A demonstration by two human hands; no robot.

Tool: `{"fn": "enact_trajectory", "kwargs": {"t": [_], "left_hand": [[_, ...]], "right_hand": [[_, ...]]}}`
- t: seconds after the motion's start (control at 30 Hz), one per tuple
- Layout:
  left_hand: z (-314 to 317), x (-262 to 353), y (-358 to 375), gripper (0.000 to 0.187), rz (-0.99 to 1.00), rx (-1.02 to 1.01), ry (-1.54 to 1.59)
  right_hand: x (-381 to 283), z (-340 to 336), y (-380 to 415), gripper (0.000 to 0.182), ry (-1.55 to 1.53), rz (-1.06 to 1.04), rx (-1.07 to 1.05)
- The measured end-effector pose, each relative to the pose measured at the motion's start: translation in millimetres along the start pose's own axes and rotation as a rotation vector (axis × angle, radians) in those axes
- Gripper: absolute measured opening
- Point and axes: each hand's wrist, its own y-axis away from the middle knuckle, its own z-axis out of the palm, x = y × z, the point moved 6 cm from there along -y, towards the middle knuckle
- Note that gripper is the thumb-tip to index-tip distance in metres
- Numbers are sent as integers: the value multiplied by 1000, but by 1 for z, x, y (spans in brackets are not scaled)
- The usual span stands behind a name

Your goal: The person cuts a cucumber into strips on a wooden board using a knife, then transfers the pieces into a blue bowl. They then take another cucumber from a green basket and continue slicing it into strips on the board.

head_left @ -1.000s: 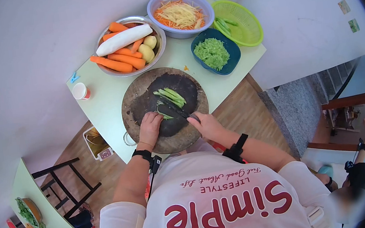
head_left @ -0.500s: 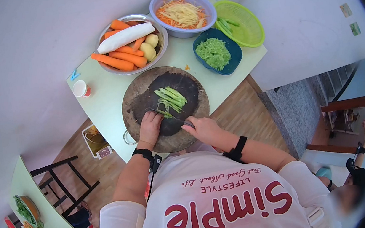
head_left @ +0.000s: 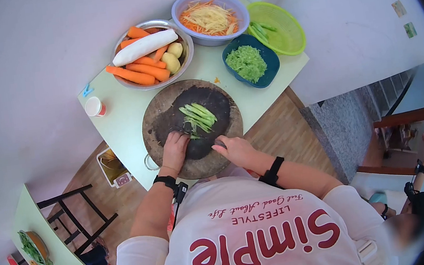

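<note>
The pale desk (head_left: pixel 124 123) carries a round board (head_left: pixel 163 105), with a steel bowl (head_left: pixel 189 56) of carrots and a smaller teal bowl (head_left: pixel 271 73) of green shreds beyond it. Over the board, the right hand (head_left: pixel 233 149) is closed round the handle of a knife (head_left: pixel 219 143). The left hand (head_left: pixel 175 147) has its fingers bent and bunched; whether they pin a piece, I cannot tell. Green strips (head_left: pixel 199 116) lie mid-board, just beyond its fingertips.
</note>
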Motion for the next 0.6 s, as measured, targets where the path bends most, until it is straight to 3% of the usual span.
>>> {"fn": "enact_trajectory", "kwargs": {"t": [0.07, 0.6], "left_hand": [[-2, 0, 1, 16, 29, 0, 22], [2, -4, 4, 16, -21, -3, -20]], "right_hand": [[12, 5, -4, 43, -179, 11, 31], [-18, -14, 5, 41, -85, -69, 23]]}}
